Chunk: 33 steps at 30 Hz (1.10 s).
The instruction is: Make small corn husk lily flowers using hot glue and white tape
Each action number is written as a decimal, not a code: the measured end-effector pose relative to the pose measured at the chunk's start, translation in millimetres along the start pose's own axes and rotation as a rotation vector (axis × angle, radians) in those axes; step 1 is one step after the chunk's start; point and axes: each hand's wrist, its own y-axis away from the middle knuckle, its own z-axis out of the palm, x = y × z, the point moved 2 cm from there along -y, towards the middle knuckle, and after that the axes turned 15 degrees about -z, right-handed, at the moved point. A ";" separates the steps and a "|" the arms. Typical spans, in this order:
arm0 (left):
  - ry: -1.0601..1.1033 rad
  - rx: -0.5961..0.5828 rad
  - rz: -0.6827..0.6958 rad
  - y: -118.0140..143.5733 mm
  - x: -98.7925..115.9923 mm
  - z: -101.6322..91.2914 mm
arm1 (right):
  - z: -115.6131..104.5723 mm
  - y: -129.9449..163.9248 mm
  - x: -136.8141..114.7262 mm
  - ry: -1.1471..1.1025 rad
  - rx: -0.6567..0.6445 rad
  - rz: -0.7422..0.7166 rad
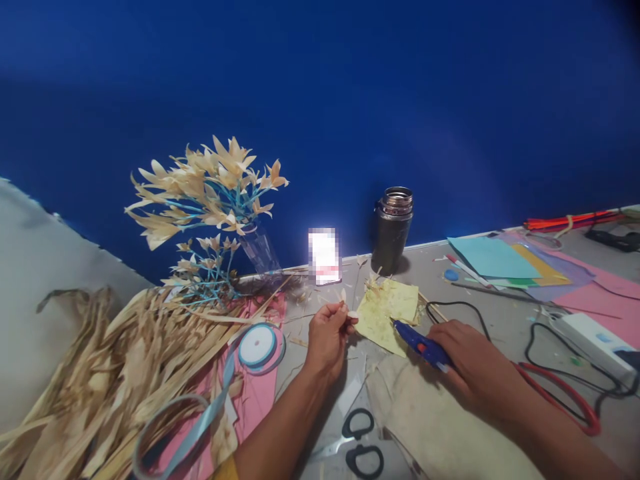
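Note:
My left hand (327,333) is closed in a pinch on a small pale husk petal (352,315), near the left edge of a yellow paper (397,303) that bears stuck bits. My right hand (465,357) is wrapped round a blue glue gun (421,343), whose tip points left over the paper. Black-handled scissors (357,443) lie in front of me, between my forearms. To the left, a clear vase (260,248) leans with husk flowers (215,183) on light-blue stems. A smaller bunch of flowers (203,270) lies below it.
Dried corn husks (95,360) heap up at the left, beside a ribbon spool (257,345). A dark flask (393,233) stands open against the blue wall, right of a blurred bright screen (325,255). Coloured sheets (493,257), a power strip (595,347) and looping cables fill the right.

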 end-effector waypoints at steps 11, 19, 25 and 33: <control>-0.162 0.045 0.111 16.6 -4.3 12.2 | -36.2 -31.2 -31.1 0.093 0.223 -0.129; -0.209 0.061 0.207 27.0 -8.5 19.2 | -21.5 -100.9 -80.6 0.322 0.381 -0.122; -0.177 0.030 0.191 29.9 -10.7 21.5 | -15.4 -98.7 -74.4 0.348 0.372 -0.098; -0.013 -0.176 -0.055 31.9 -12.9 25.3 | -27.1 -88.1 -54.4 -0.213 0.636 0.103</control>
